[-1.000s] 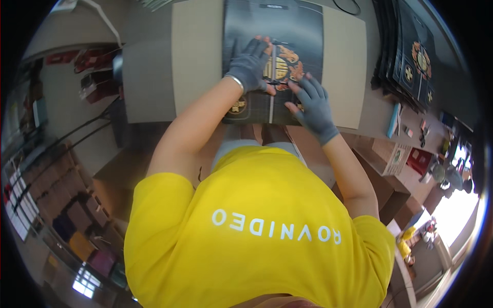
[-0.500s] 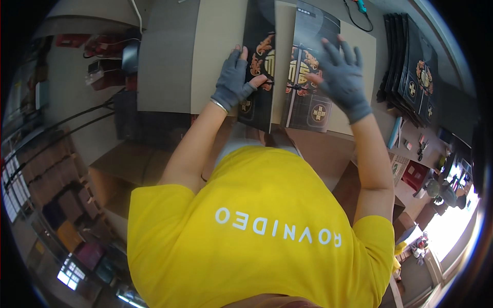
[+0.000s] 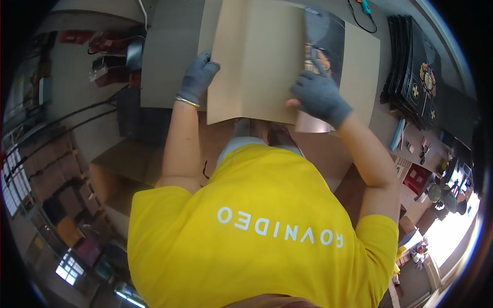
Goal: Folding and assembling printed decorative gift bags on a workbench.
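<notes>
A folding cardboard panel [image 3: 269, 66] lies in front of me with its plain tan inner side up and a crease running down its left part. My left hand [image 3: 199, 77], in a grey fingertipless glove, is closed at its left edge, thumb on the board. At its right edge is my right hand [image 3: 319, 95], gloved the same way, fingers partly curled and thumb low by the board. Under and beyond that hand shows a dark printed panel [image 3: 326, 31] with an orange and gold emblem, partly covered and slightly blurred.
Larger tan and grey boards [image 3: 362, 77] lie beneath on the table. To the right stands a stack of dark printed folders [image 3: 413, 72]. A teal-handled tool with a cord [image 3: 365, 6] is at the far edge; scissors [image 3: 424, 153] lie at the right.
The left panel has turned from its dark printed face to its tan side and now spreads over part of the right panel. My left hand moved left; the right moved down and curled.
</notes>
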The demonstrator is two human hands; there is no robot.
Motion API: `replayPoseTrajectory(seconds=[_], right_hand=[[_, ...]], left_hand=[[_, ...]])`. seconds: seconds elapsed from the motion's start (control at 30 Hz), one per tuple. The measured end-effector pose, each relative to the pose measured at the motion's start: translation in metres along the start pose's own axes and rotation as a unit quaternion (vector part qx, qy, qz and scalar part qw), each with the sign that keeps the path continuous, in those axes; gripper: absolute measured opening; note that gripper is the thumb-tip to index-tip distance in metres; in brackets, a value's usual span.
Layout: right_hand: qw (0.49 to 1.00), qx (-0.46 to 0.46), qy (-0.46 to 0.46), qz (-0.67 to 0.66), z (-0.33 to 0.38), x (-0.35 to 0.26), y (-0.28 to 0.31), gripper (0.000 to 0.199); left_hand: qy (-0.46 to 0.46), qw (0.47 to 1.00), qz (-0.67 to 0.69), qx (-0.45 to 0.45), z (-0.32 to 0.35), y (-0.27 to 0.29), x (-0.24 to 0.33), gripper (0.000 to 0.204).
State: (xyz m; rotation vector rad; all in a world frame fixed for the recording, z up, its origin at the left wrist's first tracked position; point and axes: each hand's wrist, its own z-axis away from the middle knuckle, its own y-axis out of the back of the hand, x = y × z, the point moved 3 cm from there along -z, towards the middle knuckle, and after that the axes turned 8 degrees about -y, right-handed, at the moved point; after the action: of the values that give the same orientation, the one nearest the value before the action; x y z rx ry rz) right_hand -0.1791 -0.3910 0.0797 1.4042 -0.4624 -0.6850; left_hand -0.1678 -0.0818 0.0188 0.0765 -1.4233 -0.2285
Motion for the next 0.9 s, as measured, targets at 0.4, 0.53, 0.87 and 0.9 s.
replayPoseTrajectory(seconds=[0.4,0.53,0.87,0.9], right_hand=[[0.959,-0.147,-0.240,-0.030,0.072,0.058,-0.032,0.091],[0.980,-0.096,-0.149,-0.086,-0.012,-0.021,-0.054,0.095],[0.979,-0.058,-0.142,-0.131,-0.027,0.002,-0.074,0.076],[0.980,-0.007,-0.124,-0.155,-0.022,0.017,-0.089,0.068]], left_hand=[[-0.084,0.986,-0.144,0.023,-0.012,0.027,-0.023,0.035],[-0.043,0.987,-0.148,-0.045,-0.011,0.022,0.019,0.038],[-0.267,0.939,-0.215,-0.023,-0.017,-0.068,0.042,0.058],[-0.241,0.928,-0.282,-0.046,-0.019,-0.086,0.037,0.065]])
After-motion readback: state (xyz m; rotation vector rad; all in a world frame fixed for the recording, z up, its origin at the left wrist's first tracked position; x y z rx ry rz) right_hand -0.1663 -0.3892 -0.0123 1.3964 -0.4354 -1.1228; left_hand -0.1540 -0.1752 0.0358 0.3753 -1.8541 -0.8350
